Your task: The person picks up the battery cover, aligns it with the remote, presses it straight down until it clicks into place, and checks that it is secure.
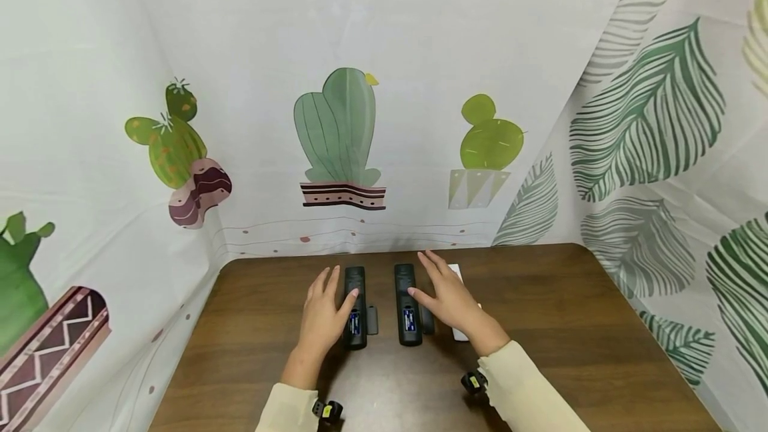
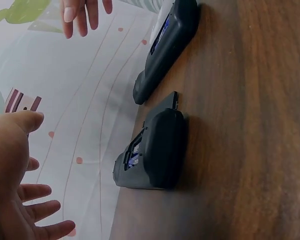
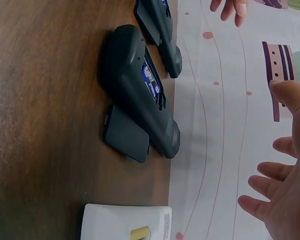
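Brown table (image 1: 228, 352) | two black remotes (image 1: 356, 277) (image 1: 405, 280) between hands (image 1: 323, 317) (image 1: 451, 295) | hands apart, loosely outspread

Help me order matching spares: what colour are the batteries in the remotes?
The batteries are blue with whitish markings, clearest in the right wrist view.

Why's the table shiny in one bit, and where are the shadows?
Head view: pale glare, probably reflected light, on the wooden table between the two wrist cameras, with dark shadows near them; left wrist view: soft shadow beside the left remote; right wrist view: similar shadow beside the right remote.
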`<state>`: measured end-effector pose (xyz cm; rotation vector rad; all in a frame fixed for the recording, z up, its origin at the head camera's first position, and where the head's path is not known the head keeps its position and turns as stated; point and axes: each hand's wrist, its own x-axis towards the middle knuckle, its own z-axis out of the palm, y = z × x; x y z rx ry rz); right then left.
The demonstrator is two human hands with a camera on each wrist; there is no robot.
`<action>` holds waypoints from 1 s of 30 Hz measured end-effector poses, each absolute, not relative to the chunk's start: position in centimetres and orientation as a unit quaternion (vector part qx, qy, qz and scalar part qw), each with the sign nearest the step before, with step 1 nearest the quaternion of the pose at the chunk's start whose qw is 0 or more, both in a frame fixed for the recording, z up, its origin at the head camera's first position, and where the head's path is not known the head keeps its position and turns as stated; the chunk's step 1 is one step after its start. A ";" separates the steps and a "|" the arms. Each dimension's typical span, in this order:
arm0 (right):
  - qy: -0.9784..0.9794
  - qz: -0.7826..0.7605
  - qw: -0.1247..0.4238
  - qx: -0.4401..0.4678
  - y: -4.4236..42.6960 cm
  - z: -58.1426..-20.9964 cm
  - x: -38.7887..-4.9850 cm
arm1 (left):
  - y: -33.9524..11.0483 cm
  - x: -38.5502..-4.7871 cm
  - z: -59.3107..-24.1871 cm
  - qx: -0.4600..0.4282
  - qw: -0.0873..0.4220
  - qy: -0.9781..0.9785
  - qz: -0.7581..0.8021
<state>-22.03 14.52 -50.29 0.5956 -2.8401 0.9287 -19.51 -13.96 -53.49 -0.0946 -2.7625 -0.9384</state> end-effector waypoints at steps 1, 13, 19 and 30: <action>-0.931 0.304 0.046 0.197 14.5 -50.3 -22.0 | -14.0 -19.5 -53.5 -0.031 0.111 -0.939 -0.323; -0.931 0.296 0.029 0.210 13.8 -50.6 -21.7 | -14.2 -19.0 -54.6 -0.017 0.114 -0.934 -0.337; -0.932 0.290 0.027 0.216 13.6 -50.8 -21.6 | -14.2 -18.9 -54.8 -0.014 0.109 -0.933 -0.342; -0.932 0.286 0.030 0.221 13.2 -51.1 -21.4 | -14.0 -18.8 -55.2 -0.003 0.112 -0.929 -0.352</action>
